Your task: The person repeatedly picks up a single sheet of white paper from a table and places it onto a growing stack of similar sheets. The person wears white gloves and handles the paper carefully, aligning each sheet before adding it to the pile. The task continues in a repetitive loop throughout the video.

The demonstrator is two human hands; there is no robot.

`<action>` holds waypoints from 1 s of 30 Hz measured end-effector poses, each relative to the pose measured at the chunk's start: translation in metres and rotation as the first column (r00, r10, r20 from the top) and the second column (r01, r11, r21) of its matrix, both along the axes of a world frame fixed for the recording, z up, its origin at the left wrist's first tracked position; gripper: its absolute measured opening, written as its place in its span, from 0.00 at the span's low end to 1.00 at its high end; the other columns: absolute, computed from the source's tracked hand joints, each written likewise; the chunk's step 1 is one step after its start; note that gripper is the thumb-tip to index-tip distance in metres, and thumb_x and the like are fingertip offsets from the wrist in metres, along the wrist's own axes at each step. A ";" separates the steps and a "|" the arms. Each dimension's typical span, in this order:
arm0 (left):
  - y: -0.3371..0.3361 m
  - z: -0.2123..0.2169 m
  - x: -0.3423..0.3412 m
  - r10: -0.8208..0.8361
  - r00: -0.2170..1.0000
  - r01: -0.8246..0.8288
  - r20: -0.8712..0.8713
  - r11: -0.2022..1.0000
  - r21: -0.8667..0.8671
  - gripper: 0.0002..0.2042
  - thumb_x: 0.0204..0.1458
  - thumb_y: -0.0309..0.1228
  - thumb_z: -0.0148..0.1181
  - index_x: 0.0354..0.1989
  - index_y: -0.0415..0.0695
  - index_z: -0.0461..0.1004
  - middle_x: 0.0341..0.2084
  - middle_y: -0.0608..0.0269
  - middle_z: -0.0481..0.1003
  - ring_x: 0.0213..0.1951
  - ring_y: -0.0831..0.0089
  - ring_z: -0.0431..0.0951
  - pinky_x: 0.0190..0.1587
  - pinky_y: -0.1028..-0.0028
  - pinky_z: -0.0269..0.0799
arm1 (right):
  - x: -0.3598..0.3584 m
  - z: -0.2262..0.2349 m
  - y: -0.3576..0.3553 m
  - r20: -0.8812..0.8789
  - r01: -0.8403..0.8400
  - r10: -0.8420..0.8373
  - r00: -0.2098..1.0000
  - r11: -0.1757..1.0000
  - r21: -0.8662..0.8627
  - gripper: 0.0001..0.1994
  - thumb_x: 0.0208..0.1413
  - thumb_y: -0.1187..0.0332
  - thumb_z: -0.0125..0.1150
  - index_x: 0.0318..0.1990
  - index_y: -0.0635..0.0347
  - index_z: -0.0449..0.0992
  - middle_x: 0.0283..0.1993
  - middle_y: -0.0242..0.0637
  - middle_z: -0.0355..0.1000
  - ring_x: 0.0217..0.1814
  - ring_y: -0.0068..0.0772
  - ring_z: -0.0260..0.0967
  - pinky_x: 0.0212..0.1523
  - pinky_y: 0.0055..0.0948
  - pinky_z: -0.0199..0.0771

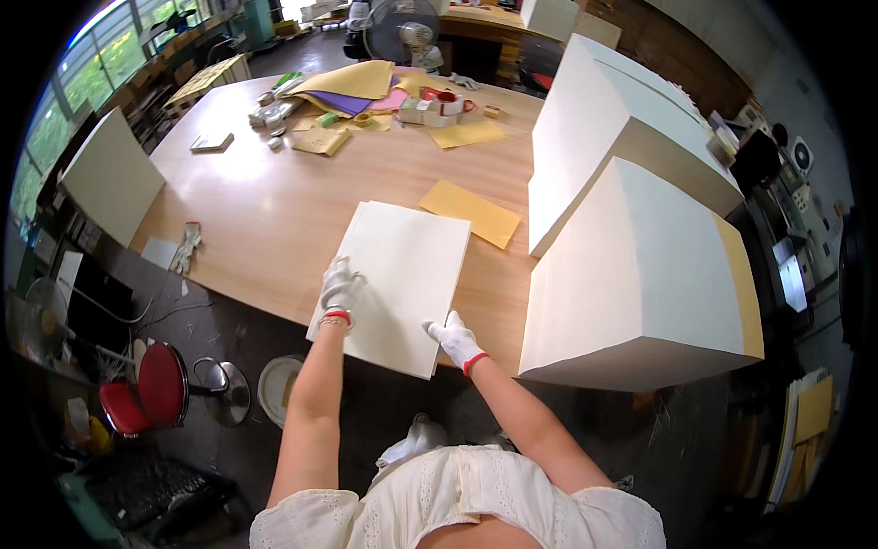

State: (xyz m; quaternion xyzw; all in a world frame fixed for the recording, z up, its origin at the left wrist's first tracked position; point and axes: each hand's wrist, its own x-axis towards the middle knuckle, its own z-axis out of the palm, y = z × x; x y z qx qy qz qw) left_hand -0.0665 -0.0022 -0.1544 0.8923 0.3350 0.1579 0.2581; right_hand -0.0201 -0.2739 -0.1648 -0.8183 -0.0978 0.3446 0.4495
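A thin stack of white paper sheets (402, 265) lies tilted at the near side of the table, its lower corner jutting past the front edge. My left hand (337, 285), in a white glove with a red cuff, rests on the stack's left side, fingers apart and slightly blurred. On the right edge, near the lower corner, my right hand (455, 339) grips the sheets, one gloved digit lying over the top; its other fingers are partly hidden. A yellow sheet (471, 212) lies just beyond the stack's far right corner.
Tall blocks of stacked white paper, one near (585, 284) and one farther back (576, 137), stand at the right. Coloured sheets (343, 87) and tape rolls (443, 102) clutter the table's far side. A loose glove (187, 247) lies at left; a red chair (155, 389) stands below.
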 end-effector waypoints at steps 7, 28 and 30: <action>0.038 -0.036 0.031 0.090 0.995 -0.072 0.036 0.935 -0.347 0.24 0.49 0.34 0.54 0.57 0.45 0.69 0.46 0.46 0.76 0.49 0.58 0.76 0.52 0.65 0.70 | 0.005 0.026 -0.008 0.106 -0.117 0.162 0.981 0.931 -0.346 0.46 0.55 0.38 0.48 0.71 0.61 0.42 0.67 0.56 0.58 0.67 0.54 0.59 0.63 0.45 0.60; 0.036 -0.035 -0.156 -0.337 0.922 0.330 0.190 0.942 0.065 0.19 0.41 0.22 0.68 0.44 0.48 0.80 0.47 0.53 0.77 0.48 0.57 0.78 0.50 0.69 0.76 | -0.062 0.012 -0.022 0.497 -0.232 0.417 0.761 0.890 -0.392 0.46 0.39 0.53 0.75 0.67 0.41 0.55 0.65 0.56 0.52 0.56 0.60 0.67 0.54 0.47 0.71; 0.036 -0.035 -0.156 -0.328 0.927 0.328 0.182 0.944 0.029 0.17 0.43 0.21 0.67 0.44 0.48 0.80 0.46 0.53 0.78 0.46 0.58 0.79 0.49 0.70 0.77 | -0.064 0.012 -0.024 0.513 -0.232 0.442 0.735 0.876 -0.422 0.46 0.38 0.53 0.76 0.66 0.42 0.56 0.64 0.55 0.53 0.55 0.59 0.67 0.53 0.46 0.72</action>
